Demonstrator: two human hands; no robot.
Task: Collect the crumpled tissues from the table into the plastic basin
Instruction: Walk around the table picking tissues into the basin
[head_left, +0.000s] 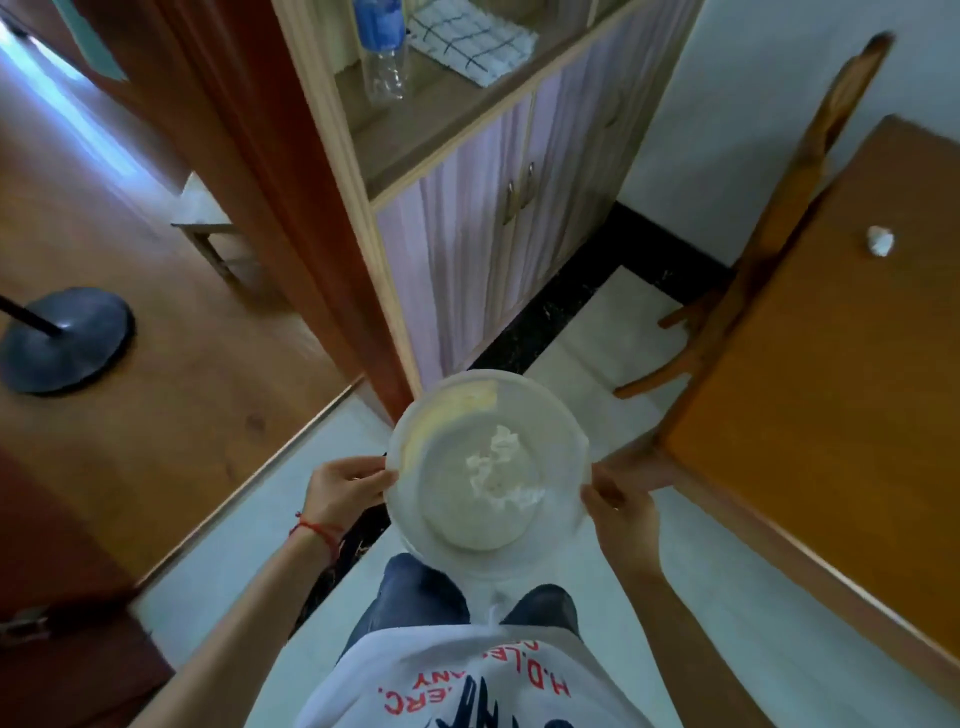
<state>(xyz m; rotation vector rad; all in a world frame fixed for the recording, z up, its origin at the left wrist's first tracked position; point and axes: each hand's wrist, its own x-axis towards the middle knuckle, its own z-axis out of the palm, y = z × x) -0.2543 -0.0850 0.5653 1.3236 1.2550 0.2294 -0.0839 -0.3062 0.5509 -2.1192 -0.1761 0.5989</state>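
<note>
Both hands, left hand (349, 487) and right hand (621, 512), hold the plastic basin (540, 415) level with fingers closed on its rim, so the tissues (498, 467) inside stay, while one tissue (879, 240) waits on the bench (831, 389).

Basin (561, 415): translucent white, yellowish patch at far rim. Tissues (501, 470) inside: white. Tissue (879, 240) on table: white. Table (831, 415): orange-brown wood. Cloth (470, 39): white, dark grid check. Cabinet doors (467, 249): pale lilac. Wrist string (317, 530): red. Shirt (467, 680): white, red lettering.
</note>
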